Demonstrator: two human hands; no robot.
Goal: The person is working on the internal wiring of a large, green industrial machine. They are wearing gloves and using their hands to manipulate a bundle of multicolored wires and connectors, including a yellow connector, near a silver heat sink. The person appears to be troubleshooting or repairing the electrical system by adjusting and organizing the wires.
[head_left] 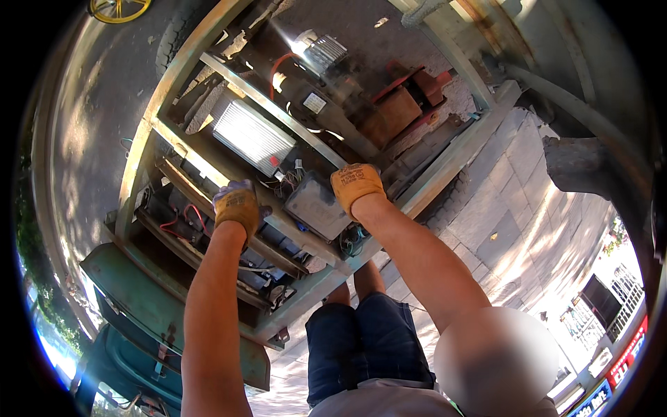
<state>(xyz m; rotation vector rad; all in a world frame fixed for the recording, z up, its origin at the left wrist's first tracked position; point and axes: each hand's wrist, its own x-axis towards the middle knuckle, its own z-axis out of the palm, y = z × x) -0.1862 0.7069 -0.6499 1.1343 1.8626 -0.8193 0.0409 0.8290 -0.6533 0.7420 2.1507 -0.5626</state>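
Observation:
Both my hands wear orange work gloves and reach into an open metal vehicle frame [445,182]. My left hand [237,206] is closed, knuckles up, beside a long frame rail [292,233]; a small dark end shows at its right side, but what it grips is hidden. My right hand [358,186] is curled closed at the lower end of a narrow metal crossbar [278,111]. Between them sit a dark box-shaped cover [318,207] and a ribbed silver controller [253,137] with loose wires at its lower end.
Batteries with red cables [182,219] lie in the left bay. Further off are a finned motor [324,54] and a rusty red bracket [410,104]. A green panel [139,295] stands at lower left. Paving [511,201] lies to the right.

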